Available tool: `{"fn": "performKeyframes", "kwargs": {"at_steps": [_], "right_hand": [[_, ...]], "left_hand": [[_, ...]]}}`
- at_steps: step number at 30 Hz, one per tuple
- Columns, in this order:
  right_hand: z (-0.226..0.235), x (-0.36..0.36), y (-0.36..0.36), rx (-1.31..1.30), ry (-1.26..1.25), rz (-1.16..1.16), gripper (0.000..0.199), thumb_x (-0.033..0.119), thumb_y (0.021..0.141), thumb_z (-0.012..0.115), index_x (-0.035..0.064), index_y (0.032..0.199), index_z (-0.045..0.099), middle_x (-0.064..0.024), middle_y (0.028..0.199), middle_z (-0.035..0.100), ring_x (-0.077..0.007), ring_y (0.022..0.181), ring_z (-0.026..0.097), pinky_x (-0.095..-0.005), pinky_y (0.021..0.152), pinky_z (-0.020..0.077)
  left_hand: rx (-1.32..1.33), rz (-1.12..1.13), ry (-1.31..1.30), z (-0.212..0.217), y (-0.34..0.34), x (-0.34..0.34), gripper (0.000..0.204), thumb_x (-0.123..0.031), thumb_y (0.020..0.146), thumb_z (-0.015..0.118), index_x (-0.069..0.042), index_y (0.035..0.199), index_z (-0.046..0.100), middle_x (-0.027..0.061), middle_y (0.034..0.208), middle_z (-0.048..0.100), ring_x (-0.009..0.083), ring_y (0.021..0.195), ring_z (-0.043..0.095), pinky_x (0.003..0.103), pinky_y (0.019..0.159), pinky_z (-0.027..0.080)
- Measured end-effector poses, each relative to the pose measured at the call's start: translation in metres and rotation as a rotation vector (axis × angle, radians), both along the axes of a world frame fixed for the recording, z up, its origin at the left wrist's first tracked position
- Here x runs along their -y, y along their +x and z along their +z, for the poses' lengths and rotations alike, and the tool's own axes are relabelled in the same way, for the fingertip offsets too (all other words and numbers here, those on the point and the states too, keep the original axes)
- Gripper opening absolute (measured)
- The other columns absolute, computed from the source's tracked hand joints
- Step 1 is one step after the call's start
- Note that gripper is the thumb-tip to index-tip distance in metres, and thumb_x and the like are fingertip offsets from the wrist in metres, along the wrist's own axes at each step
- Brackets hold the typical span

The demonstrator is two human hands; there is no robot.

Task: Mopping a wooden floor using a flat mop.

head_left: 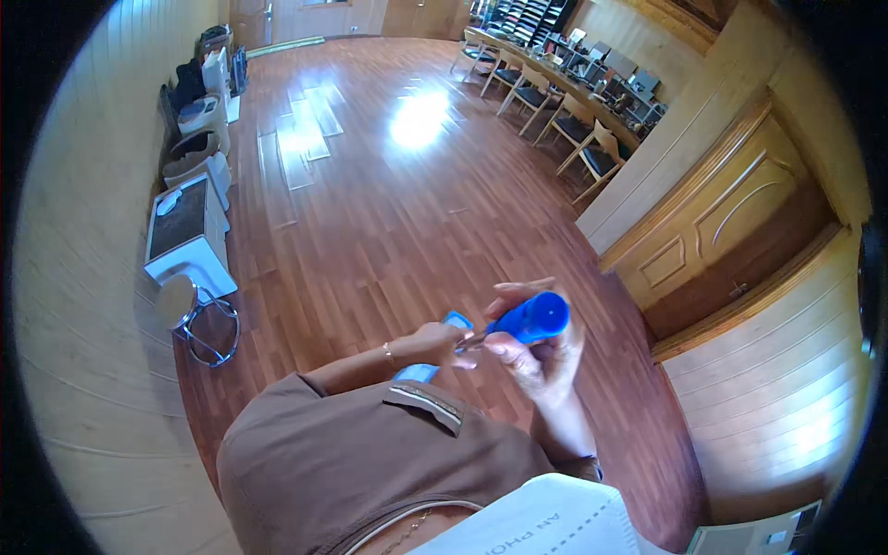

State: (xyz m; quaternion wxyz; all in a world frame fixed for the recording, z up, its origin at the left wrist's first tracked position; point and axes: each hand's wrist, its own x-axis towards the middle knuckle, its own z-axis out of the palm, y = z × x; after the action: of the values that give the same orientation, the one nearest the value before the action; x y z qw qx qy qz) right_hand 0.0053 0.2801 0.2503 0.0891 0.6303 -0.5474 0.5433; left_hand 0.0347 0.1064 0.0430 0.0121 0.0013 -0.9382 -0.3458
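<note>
A mop, seen nearly end-on, points up toward me with its bright blue handle end (539,319). My right hand (552,363) is closed round this blue grip, thumb along the near side and fingers behind it. Farther down the pole, my left hand (433,344) is closed on the thin shaft, a bracelet at its wrist. Light blue parts of what looks like a flat mop head (418,373) show on either side of the left hand, which hides the middle. Most of the shaft is foreshortened or covered.
Reddish wood floor (388,250) stretches ahead, with bright glare. Along the left wall stand a round stool (178,302), a white cabinet (191,217) and several chairs. A long desk with several wooden chairs (603,153) lines the far right, and a wooden door (731,217) is nearer.
</note>
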Motion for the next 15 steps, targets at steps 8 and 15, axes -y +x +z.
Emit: {"fn": "performKeyframes", "kwargs": {"at_steps": [8, 15], "right_hand": [[-0.088, 0.026, -0.001, 0.350, 0.011, 0.279, 0.022, 0.020, 0.087, 0.068, 0.0056, 0.101, 0.058, -0.0029, 0.094, 0.060, -0.0114, 0.080, 0.053, -0.0284, 0.070, 0.0446], [-0.222, 0.072, 0.005, 0.527, 0.467, 0.297, 0.018, 0.019, 0.085, 0.071, 0.0059, 0.085, 0.059, 0.0059, 0.072, 0.043, -0.0057, 0.068, 0.041, -0.0254, 0.057, 0.0349]], "left_hand": [[-0.791, -0.195, 0.499, 0.198, 0.077, 0.020, 0.048, -0.019, 0.081, 0.070, -0.001, 0.122, 0.051, 0.0193, 0.122, 0.056, 0.0328, 0.117, 0.054, 0.046, 0.100, 0.040], [-1.044, -0.209, 0.174, 0.236, 0.127, 0.015, 0.040, -0.007, 0.071, 0.072, 0.001, 0.108, 0.058, 0.0142, 0.091, 0.067, 0.0289, 0.086, 0.067, 0.044, 0.089, 0.046]]}}
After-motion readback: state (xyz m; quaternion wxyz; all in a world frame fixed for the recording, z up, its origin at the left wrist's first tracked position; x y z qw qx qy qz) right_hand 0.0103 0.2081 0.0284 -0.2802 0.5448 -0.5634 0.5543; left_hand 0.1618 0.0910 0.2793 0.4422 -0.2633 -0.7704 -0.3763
